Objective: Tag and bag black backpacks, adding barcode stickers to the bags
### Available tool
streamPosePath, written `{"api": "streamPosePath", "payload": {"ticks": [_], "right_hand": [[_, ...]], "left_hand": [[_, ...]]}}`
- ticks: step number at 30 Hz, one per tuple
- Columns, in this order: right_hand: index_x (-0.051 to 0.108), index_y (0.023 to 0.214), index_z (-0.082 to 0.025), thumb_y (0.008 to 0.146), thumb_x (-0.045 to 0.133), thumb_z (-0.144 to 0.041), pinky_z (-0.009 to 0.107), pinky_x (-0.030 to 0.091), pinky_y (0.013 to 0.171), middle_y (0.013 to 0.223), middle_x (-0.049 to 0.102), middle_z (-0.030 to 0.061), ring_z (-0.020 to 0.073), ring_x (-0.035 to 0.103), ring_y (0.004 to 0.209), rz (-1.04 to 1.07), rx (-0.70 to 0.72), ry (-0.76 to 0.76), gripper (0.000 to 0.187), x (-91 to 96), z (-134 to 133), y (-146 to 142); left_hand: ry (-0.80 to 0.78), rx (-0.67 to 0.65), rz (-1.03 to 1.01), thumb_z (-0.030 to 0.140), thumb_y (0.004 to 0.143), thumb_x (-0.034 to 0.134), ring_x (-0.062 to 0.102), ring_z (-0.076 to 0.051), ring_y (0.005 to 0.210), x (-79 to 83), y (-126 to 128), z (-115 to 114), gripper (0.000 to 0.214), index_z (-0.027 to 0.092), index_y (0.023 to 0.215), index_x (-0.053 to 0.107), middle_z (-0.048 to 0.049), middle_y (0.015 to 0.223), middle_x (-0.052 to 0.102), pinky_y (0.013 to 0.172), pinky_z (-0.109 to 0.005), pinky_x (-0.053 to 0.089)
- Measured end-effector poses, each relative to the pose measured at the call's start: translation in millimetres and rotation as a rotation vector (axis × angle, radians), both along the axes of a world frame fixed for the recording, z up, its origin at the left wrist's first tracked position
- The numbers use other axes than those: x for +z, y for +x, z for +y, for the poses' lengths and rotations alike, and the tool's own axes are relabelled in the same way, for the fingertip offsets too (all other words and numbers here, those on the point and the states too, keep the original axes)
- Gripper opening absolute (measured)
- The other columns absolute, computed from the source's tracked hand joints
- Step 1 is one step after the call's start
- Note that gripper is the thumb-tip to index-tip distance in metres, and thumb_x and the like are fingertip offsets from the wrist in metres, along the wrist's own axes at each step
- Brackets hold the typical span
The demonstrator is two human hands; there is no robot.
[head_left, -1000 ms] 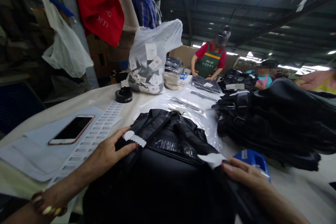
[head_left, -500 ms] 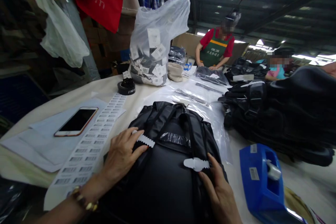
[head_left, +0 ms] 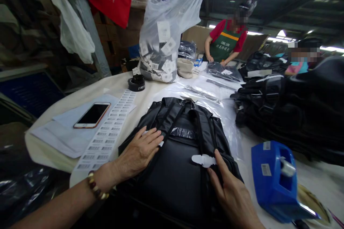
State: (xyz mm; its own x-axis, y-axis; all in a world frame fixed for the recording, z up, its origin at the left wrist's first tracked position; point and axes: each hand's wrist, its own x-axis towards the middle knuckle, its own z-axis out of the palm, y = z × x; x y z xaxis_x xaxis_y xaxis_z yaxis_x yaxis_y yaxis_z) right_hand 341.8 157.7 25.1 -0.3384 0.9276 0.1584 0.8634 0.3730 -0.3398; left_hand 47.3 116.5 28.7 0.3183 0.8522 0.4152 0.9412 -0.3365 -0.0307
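A black backpack (head_left: pixel 172 164) lies back-side up on the table in front of me, its top handle and shoulder straps facing upward. My left hand (head_left: pixel 142 149) rests flat on the left strap, fingers stretched out. It covers most of a white band there, so only a small bit shows. On the right strap (head_left: pixel 204 132) sits another white band (head_left: pixel 204 160) with a rounded end. My right hand (head_left: pixel 228 182) holds that strap's edge between thumb and forefinger, beside the band. Clear film wraps the padding between the straps.
On the left lie a phone (head_left: pixel 92 115), papers and a barcode sticker sheet (head_left: pixel 107 134). Behind stand a tape roll (head_left: pixel 136 83) and a bag of tags (head_left: pixel 161 50). A blue tape dispenser (head_left: pixel 268 175) and black bags (head_left: pixel 290 111) are right. A co-worker (head_left: pixel 227 44) stands across.
My left hand has flattened from a pinch on the left white band to lie over it. My right hand keeps its place on the right strap. The view has shifted slightly.
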Motion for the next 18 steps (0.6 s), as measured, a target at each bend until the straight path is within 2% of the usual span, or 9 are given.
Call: {"api": "streamPosePath", "payload": {"ticks": [2, 4, 6, 8, 10, 12, 13, 15, 18], "right_hand": [[0.037, 0.137, -0.016, 0.091, 0.025, -0.047, 0.034, 0.054, 0.051, 0.096, 0.068, 0.0099, 0.0241, 0.068, 0.067, -0.141, 0.028, 0.099, 0.057, 2.7, 1.1, 2.1], [0.045, 0.132, -0.016, 0.09, 0.029, -0.049, 0.031, 0.052, 0.046, 0.084, 0.065, 0.0076, 0.0211, 0.065, 0.059, -0.218, 0.074, 0.195, 0.055, 10.3, 5.8, 4.8], [0.057, 0.119, -0.016, 0.086, 0.039, -0.049, 0.032, 0.055, 0.057, 0.087, 0.063, 0.009, 0.0214, 0.065, 0.07, -0.239, 0.141, 0.273, 0.05, 24.7, 12.1, 6.7], [0.062, 0.108, -0.017, 0.082, 0.046, -0.048, 0.038, 0.055, 0.074, 0.105, 0.061, 0.0128, 0.026, 0.062, 0.093, -0.219, 0.213, 0.325, 0.043, 43.8, 18.3, 5.3], [0.059, 0.112, -0.019, 0.082, 0.047, -0.049, 0.044, 0.051, 0.085, 0.123, 0.054, 0.0131, 0.0294, 0.055, 0.109, -0.161, 0.24, 0.374, 0.043, 60.7, 23.4, -0.6], [0.049, 0.126, -0.02, 0.086, 0.043, -0.047, 0.046, 0.045, 0.094, 0.132, 0.048, 0.0122, 0.0285, 0.047, 0.12, -0.041, 0.219, 0.432, 0.049, 65.5, 28.0, -10.3], [0.043, 0.132, -0.018, 0.087, 0.041, -0.045, 0.047, 0.04, 0.099, 0.134, 0.047, 0.0124, 0.0279, 0.044, 0.123, 0.012, 0.215, 0.466, 0.052, 60.8, 30.5, -15.7], [0.038, 0.135, -0.013, 0.089, 0.039, -0.041, 0.05, 0.032, 0.105, 0.134, 0.048, 0.0146, 0.0284, 0.038, 0.128, 0.055, 0.246, 0.505, 0.054, 37.8, 36.2, -25.6], [0.049, 0.127, -0.009, 0.089, 0.039, -0.048, 0.046, 0.041, 0.098, 0.129, 0.052, 0.0168, 0.0289, 0.047, 0.121, -0.085, 0.375, 0.382, 0.055, -10.4, 45.8, -33.7]], "left_hand": [[-0.018, -0.016, -0.005, 0.015, 0.09, 0.037, 0.051, -0.023, 0.115, 3.6, 1.0, -1.8, 0.032, 0.013, 0.118, 0.054, -0.0099, 0.121, 0.06, 0.099, -0.044, 0.038], [-0.057, -0.031, -0.022, 0.015, 0.089, 0.041, 0.054, -0.021, 0.111, 10.0, 1.7, -0.7, 0.029, 0.013, 0.114, 0.056, -0.0093, 0.117, 0.061, 0.098, -0.043, 0.038], [-0.122, -0.035, -0.042, 0.017, 0.086, 0.047, 0.055, -0.021, 0.106, 17.8, 2.3, 3.5, 0.025, 0.015, 0.109, 0.058, -0.0084, 0.113, 0.063, 0.098, -0.043, 0.037], [-0.214, -0.021, -0.064, 0.021, 0.084, 0.052, 0.055, -0.021, 0.101, 25.4, 3.3, 9.8, 0.02, 0.016, 0.102, 0.06, -0.0074, 0.106, 0.063, 0.094, -0.041, 0.039], [-0.314, 0.01, -0.078, 0.023, 0.085, 0.053, 0.055, -0.021, 0.094, 31.2, 5.1, 16.5, 0.014, 0.017, 0.093, 0.061, -0.0061, 0.098, 0.063, 0.086, -0.037, 0.042], [-0.385, 0.054, -0.08, 0.025, 0.086, 0.051, 0.055, -0.02, 0.089, 34.7, 8.0, 21.4, 0.012, 0.017, 0.087, 0.059, -0.0049, 0.092, 0.061, 0.08, -0.036, 0.043], [-0.405, 0.075, -0.076, 0.025, 0.086, 0.05, 0.054, -0.02, 0.089, 35.8, 9.6, 23.0, 0.012, 0.017, 0.085, 0.058, -0.0047, 0.091, 0.06, 0.079, -0.036, 0.042], [-0.427, 0.099, -0.06, 0.026, 0.086, 0.051, 0.053, -0.021, 0.089, 37.3, 13.0, 24.8, 0.011, 0.017, 0.085, 0.057, -0.0047, 0.092, 0.059, 0.079, -0.037, 0.042], [-0.475, 0.089, -0.025, 0.031, 0.086, 0.05, 0.055, -0.022, 0.087, 42.5, 18.0, 27.7, 0.014, 0.018, 0.084, 0.056, -0.0046, 0.091, 0.06, 0.078, -0.037, 0.043]]}}
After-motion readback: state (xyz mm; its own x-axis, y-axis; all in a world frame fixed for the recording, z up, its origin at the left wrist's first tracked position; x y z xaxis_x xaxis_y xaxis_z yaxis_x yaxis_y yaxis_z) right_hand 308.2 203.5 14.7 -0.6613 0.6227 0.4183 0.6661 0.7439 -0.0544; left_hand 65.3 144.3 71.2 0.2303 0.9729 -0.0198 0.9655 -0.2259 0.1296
